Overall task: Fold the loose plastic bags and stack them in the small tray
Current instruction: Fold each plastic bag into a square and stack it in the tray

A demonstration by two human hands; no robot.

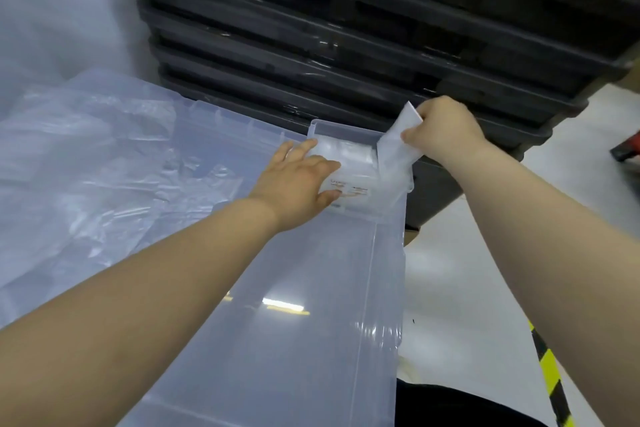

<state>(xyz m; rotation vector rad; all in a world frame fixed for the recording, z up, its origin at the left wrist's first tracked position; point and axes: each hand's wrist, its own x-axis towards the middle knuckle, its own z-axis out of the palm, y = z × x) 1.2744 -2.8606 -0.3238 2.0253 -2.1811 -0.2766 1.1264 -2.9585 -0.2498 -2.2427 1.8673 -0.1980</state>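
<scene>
a stack of black plastic crates (346,28) is walling off the far edge of the translucent bluish plastic lid (277,357); crumpled clear plastic bags (104,156) are covering its left side; its near right is lying open.

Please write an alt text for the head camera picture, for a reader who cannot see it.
The right hand holds a folded bag at the small tray, while the left hand presses the stack inside. Loose bags lie left; black crates stand behind.
</scene>
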